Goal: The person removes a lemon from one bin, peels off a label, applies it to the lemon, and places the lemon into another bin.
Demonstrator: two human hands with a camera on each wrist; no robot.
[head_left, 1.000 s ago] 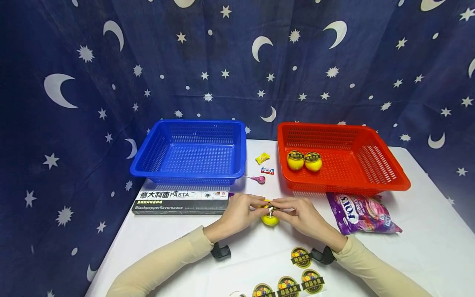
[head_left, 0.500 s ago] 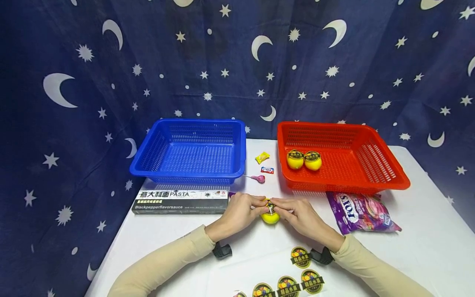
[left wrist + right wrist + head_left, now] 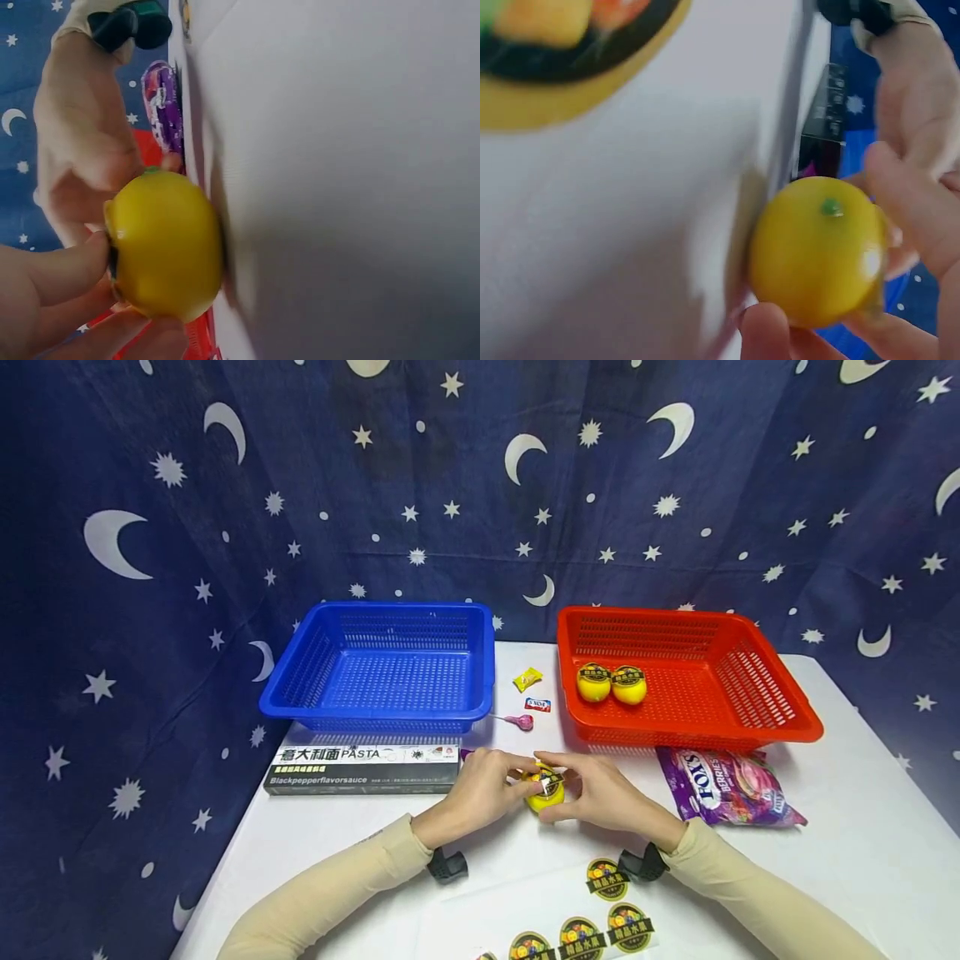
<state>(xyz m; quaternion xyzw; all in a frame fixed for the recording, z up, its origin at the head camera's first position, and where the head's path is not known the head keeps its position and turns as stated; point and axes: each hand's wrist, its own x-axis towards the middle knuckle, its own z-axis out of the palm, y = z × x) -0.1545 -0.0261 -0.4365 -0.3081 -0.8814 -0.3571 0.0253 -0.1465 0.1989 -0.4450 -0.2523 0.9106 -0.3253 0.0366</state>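
Note:
A yellow lemon [image 3: 542,802] with a dark and gold fruit label [image 3: 554,783] on its upper side rests on the white table between both hands. My left hand [image 3: 483,787] holds its left side; in the left wrist view, the thumb presses at the label's edge and other fingers curl under the lemon [image 3: 166,244]. My right hand [image 3: 600,793] curves around the right side, thumb low in front and fingers behind. In the right wrist view, a small green stem spot shows on the lemon [image 3: 814,255]. Part of the label is hidden by the left fingers.
Two labelled lemons [image 3: 628,692] lie in a red basket [image 3: 697,735] at back right. A blue basket [image 3: 375,720] stands at back left, behind a pasta box [image 3: 363,772]. A candy bag [image 3: 731,789], small sweets [image 3: 527,678] and a label sheet [image 3: 495,910] lie around.
Both hands' fingertips were together on the lemon's top. Now the right hand has spread, its thumb lowered to grip the right side. The lemon has turned slightly, with its label facing more to the right.

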